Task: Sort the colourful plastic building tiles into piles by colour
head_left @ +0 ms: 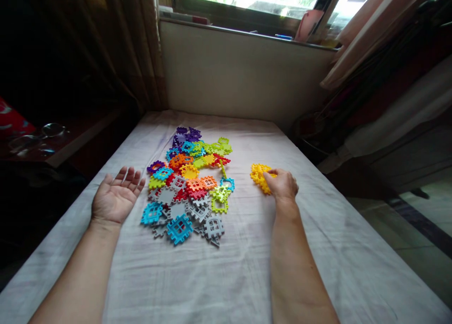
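Note:
Palm up, my left hand rests at the left of the pile, fingers spread and nothing in it. My right hand is closed at the right edge of a small group of yellow interlocking tiles, with thumb and fingers pinching a yellow tile. The fingertips partly hide that tile. Between my hands lies a loose heap of notched plastic tiles: blue, grey, orange, lime green, red and purple. A single yellow tile lies within the heap.
The tiles lie on a bed-like surface with a pale, creased sheet. A wall and a window sill stand behind it. Brown curtains hang at left, near a dark side table with glasses. Cloths hang at right.

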